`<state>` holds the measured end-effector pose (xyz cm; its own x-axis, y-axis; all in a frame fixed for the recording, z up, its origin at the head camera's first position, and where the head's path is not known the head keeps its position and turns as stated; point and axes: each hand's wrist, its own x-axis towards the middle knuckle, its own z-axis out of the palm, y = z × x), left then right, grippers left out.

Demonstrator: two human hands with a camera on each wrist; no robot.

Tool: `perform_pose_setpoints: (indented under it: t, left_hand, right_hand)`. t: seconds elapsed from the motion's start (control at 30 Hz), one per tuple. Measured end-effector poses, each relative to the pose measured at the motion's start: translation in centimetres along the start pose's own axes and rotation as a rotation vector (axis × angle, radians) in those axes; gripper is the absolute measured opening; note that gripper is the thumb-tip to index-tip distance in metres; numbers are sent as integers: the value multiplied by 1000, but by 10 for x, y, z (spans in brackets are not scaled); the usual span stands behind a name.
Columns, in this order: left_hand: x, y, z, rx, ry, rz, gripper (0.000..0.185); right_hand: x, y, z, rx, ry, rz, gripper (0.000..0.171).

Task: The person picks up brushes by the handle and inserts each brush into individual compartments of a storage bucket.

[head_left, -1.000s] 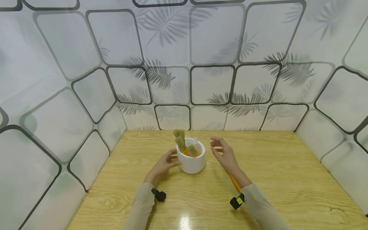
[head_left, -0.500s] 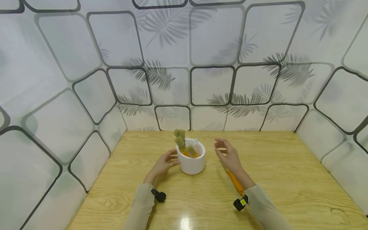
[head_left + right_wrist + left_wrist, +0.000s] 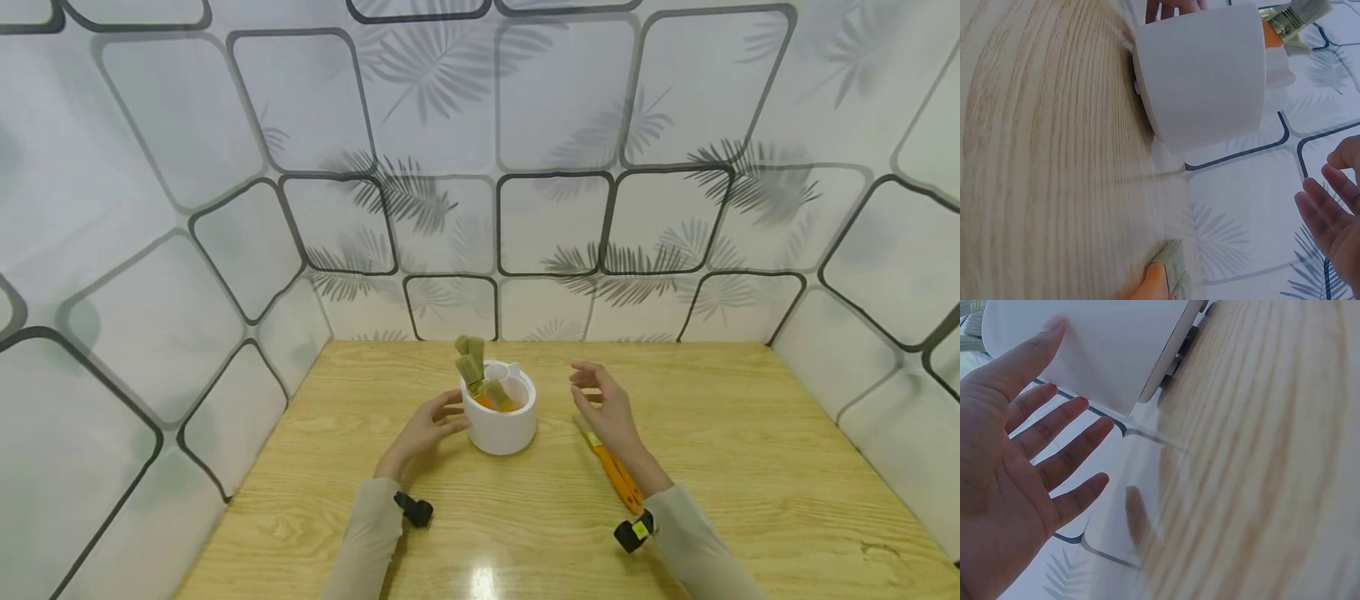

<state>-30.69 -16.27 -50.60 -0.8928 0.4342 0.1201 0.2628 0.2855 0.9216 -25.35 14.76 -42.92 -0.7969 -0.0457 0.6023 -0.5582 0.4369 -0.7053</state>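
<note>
A white round holder stands upright on the table. Several paintbrushes sit in it, bristles up, with orange showing lower inside. My left hand is at its left side; in the left wrist view the thumb lies against the holder wall and the fingers are spread. To the right, my right hand hovers apart from the holder, fingers loosely bent and holding nothing. Below that hand, orange-handled paintbrushes, apparently two, lie on the table close together, partly hidden by the forearm. Their bristles appear low in the right wrist view.
The wooden table extends on both sides of the holder. Patterned cloth walls enclose its back, left and right. Inside the holder, white inner dividers show behind the brushes.
My right hand has drifted right, away from the holder, uncovering more of the paintbrushes on the table. The left hand and the holder stay in place.
</note>
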Motion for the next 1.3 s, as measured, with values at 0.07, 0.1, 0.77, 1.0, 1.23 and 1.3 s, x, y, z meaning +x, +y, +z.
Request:
perform_pose_setpoints:
  t: [0.07,0.1,0.77,1.0,1.23,1.3]
  left_hand:
    - [0,0,0,-7,-4,-6,62]
    - [0,0,0,-12,-8,-8,62]
    - [1,-3,-1,-2,-40,-25,72]
    - [2,-4,1,13,-36,-19,75]
    - [4,-4,3,7,-30,-35,74]
    - [4,-2,4,-3,-34,-32,74]
  right_hand:
    - [0,0,0,2,1,0,31]
    - [-1,0,0,3,0,0,31]
    - [-10,28,-1,-12,82,-9,31]
    - [-13,22,-8,-15,76,-23,31]
    - [-16,51,-6,-15,80,12,31]
    - [-16,54,-6,-3,88,39,31]
